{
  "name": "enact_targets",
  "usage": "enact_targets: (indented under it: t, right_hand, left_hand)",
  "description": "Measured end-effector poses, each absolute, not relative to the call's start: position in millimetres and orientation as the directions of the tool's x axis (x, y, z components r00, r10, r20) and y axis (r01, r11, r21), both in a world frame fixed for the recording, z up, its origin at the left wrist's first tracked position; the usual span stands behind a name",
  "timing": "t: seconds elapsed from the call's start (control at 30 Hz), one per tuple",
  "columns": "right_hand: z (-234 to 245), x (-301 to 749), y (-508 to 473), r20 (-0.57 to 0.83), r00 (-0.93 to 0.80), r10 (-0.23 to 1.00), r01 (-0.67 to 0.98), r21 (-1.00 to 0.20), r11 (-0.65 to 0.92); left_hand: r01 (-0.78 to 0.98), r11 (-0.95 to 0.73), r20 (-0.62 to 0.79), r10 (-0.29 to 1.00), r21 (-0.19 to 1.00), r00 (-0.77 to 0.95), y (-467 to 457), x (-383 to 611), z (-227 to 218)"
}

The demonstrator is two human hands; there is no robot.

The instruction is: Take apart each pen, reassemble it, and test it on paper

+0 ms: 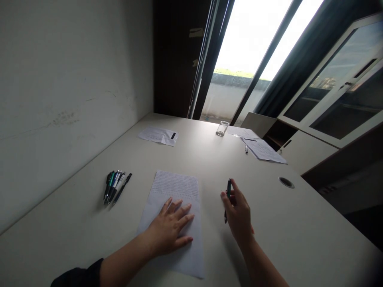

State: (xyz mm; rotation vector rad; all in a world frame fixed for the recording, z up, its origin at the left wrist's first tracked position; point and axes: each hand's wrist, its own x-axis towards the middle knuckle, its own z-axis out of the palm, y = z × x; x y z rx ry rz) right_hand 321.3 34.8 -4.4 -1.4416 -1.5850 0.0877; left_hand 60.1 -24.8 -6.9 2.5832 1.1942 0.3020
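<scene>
A sheet of paper (179, 184) with lines of handwriting across its upper part lies on the white table (197, 155). My left hand (173, 225) rests flat on it, fingers spread, covering part of the middle. To the right of the sheet, my right hand (239, 211) grips a green and black pen (229, 188) between thumb and fingers. The pen is nearly upright in the view, one end above the fingers and its dark end below them. Part of its barrel is hidden by the hand.
Several pens (113, 186) lie side by side at the left. Farther back are a crumpled sheet (158, 136), a glass jar (222, 128), stacked papers (265, 150) and another pen (246, 148). A round cable hole (286, 182) sits near the right edge. A wall (74, 99) borders the left side.
</scene>
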Motion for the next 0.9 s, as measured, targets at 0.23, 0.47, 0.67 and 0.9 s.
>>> enact_targets:
  t: [0.23,0.47,0.67,0.9]
  right_hand:
    - [-11.2,370.6,45.1,0.585,0.024,0.811,0.853,-0.436,0.289]
    - [-28.6,403.0,53.7,0.487,-0.158,0.859,0.947,-0.171,0.271]
    - [-34.6,406.4,54.6,0.445,-0.195,0.874,0.947,-0.148,0.286]
    - [-30.7,407.1,53.9,0.445,-0.125,0.887,0.961,-0.168,0.220]
  left_hand:
    - [0.717,-0.611,0.044,0.770,0.334,0.636,-24.8,60.7,-5.6]
    - [0.717,-0.607,0.050,0.774,0.343,0.632,-24.6,60.2,-4.9]
    - [0.708,-0.622,0.088,0.768,0.333,0.634,-24.7,59.7,-8.3]
    - [0.709,-0.625,0.084,0.767,0.328,0.637,-24.9,58.7,-9.6]
